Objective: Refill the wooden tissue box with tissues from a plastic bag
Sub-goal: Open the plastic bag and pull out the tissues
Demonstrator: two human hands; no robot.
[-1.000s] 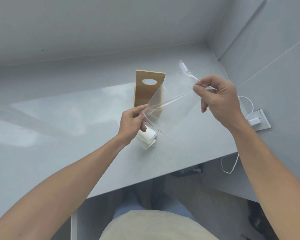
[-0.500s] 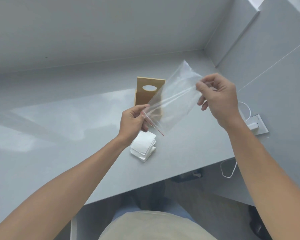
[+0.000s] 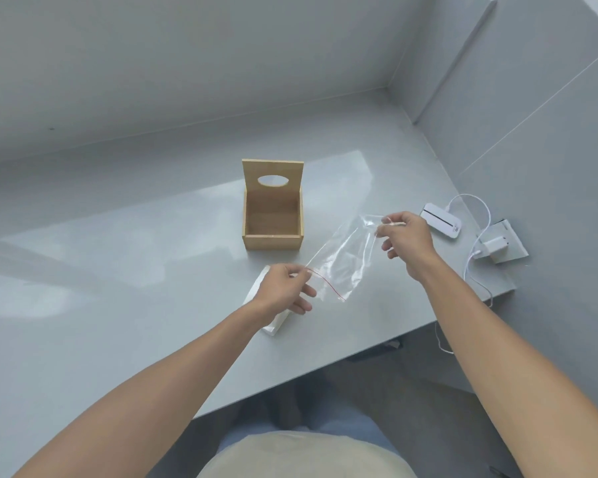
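Observation:
The wooden tissue box (image 3: 272,225) stands on the grey table with its lid tipped up at the back; the inside is bare. A clear plastic bag (image 3: 342,262) with a red zip line stretches low over the table to the right of the box, and looks empty. My left hand (image 3: 285,291) pinches its zip end. My right hand (image 3: 404,238) pinches the far end. A white stack of folded tissues (image 3: 273,324) lies on the table under my left hand, mostly hidden by it.
A white device (image 3: 441,224) with a cable lies at the table's right side, beside a wall socket with a white charger (image 3: 495,246). The table's front edge (image 3: 325,370) runs diagonally before my lap. Walls close the back and right.
Both hands have lowered the bag from in front of the box down to just above the table, right of the box. The box interior is now in view.

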